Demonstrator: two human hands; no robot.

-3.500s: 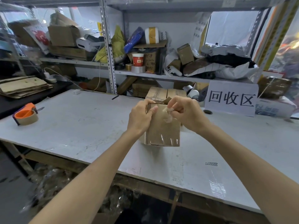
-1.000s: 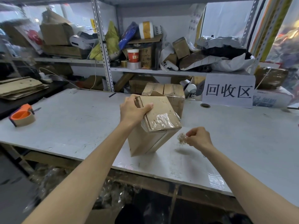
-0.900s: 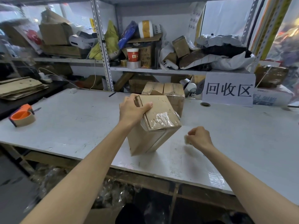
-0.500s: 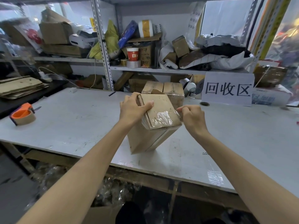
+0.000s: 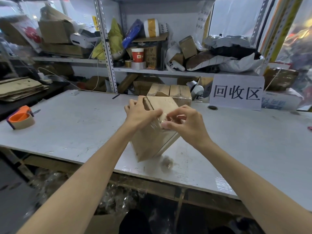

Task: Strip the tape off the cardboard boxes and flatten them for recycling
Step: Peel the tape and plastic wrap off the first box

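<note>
A brown cardboard box stands tilted on one edge on the white table. My left hand grips its upper left side. My right hand pinches the clear tape that wraps the box's upper face, thumb and fingers closed on the film. A crumpled wad of stripped tape lies on the table just right of the box's lower corner. A second taped cardboard box stands behind the first one.
An orange tape dispenser sits at the table's left edge. Flattened cardboard is stacked on a dark surface at far left. A white sign leans at the back right. Cluttered metal shelves run behind the table.
My right hand dropped a wad of stripped tape on the table, then came back up to the box and pinched the tape on its upper face. My left hand kept holding the tilted box.
</note>
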